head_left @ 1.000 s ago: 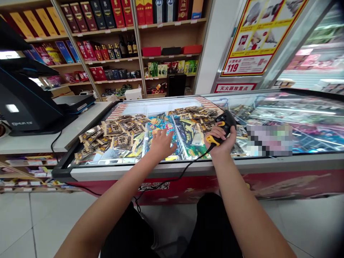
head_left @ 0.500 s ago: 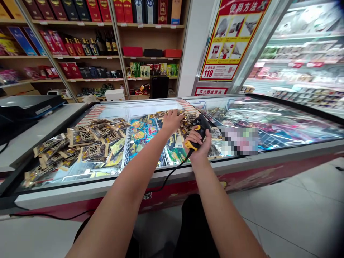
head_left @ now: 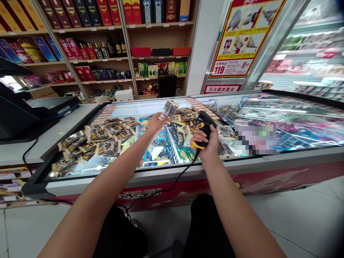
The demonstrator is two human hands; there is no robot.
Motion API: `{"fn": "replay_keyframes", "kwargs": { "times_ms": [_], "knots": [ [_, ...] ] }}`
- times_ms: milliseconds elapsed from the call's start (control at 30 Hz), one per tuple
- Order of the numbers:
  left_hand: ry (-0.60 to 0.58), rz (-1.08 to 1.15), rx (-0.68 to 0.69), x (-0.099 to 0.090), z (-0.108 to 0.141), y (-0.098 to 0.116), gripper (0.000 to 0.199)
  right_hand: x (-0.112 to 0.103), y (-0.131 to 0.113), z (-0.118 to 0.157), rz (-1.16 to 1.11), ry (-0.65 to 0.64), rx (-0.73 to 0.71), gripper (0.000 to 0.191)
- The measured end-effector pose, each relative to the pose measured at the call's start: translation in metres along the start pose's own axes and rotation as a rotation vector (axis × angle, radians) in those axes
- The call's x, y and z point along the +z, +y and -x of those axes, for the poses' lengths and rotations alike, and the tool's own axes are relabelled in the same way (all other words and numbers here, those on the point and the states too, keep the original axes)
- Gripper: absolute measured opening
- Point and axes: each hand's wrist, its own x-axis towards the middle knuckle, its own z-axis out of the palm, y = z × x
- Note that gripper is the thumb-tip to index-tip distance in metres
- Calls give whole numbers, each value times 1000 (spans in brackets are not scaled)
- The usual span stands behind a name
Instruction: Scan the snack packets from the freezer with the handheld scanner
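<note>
My left hand is closed on the lower edge of a small snack packet, held up above the glass top of a chest freezer. In my right hand is a black and yellow barcode scanner, its head tilted up and its cable hanging over the freezer's front. Beneath and beside the hands, a pile of similar packets lies on the glass. A second pile of packets spreads over the left part of the top.
Through the glass show white wire baskets with colourful packs. At the left stands a counter with a dark checkout machine. Shelves of boxes and bottles line the back wall, beside a red and yellow poster.
My left hand has taken a packet from the middle pile and lifted it, moving left. The scanner stays in my right hand. The view has shifted slightly left.
</note>
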Motion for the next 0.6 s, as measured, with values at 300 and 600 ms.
{"fn": "replay_keyframes", "kwargs": {
  "times_ms": [300,600],
  "knots": [
    [22,-25,-37,-59,9,-32,28,15,10,-27,508,98,236,30],
    [131,-443,84,-57,1,-39,33,17,18,-47,490,83,244,33]
  ]
}}
